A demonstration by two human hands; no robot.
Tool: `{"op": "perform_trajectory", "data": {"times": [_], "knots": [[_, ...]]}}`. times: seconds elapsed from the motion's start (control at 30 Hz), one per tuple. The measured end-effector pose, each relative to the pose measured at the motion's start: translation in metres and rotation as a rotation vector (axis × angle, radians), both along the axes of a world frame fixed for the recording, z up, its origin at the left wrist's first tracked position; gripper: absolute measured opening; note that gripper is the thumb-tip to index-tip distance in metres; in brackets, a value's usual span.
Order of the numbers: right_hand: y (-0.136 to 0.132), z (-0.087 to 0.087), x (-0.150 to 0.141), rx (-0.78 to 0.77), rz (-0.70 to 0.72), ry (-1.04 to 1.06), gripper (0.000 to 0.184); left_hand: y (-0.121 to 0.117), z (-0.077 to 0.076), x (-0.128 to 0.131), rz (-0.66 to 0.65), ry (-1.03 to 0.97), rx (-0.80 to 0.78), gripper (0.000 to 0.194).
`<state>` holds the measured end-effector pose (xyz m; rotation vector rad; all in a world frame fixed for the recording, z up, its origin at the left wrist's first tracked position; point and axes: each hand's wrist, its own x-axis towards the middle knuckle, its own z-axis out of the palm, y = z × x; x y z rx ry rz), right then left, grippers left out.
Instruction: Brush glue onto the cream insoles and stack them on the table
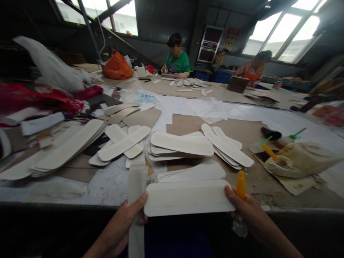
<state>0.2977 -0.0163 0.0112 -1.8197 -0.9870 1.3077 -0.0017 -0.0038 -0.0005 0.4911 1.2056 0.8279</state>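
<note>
From my distant seat I see a crowded tabletop (113, 193). Toward its left end lie a red bag (43, 96) and a thin, crumpled white bag (53, 66); near its right corner there is a soft, stained sack (317, 157), with a yellow handle (271, 153) standing from its open mouth. Farther back, a person in green (182, 63) is working, and near this person is an orange bag (117, 65).

Close to the near edge, in the middle, a small fan of pale pieces (196, 171) lies just behind my work, and behind it a thick pile (181, 144). More piles spread to both sides, partly upon brown card (242, 129).

The panel (189, 197) is held level at the near edge, around its middle. It is flat, long, off-white and matt, with rounded corners. My left hand (131, 208) is closed on its left end and also holds a narrow strip (137, 182), smooth and pale, which hangs down. My right hand (243, 204) pinches the right end, and it grips as well a tool (241, 184) with a yellow, rounded handle; its lower end looks ragged and whitish.
</note>
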Motion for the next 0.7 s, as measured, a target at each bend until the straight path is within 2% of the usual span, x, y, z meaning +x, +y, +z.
{"op": "perform_trajectory", "data": {"times": [0.1,0.17,0.33,0.5,0.7], "knots": [[0.001,-0.005,0.003,-0.010,-0.019,-0.070,0.042,0.003,0.000,0.001,0.037,-0.098,0.021,0.030],[0.002,-0.007,0.002,-0.012,-0.030,-0.088,0.041,0.005,0.001,0.002,0.051,-0.085,0.049,0.030],[0.004,-0.004,-0.003,-0.009,-0.079,-0.098,0.042,0.004,0.002,0.004,0.025,-0.012,0.078,0.034],[0.005,-0.001,0.000,-0.047,-0.014,-0.011,0.042,0.007,0.001,0.004,-0.043,0.129,0.058,0.033],[0.003,-0.008,0.010,-0.079,-0.018,-0.164,0.041,0.012,0.004,0.008,-0.029,0.220,0.098,0.037]]}}
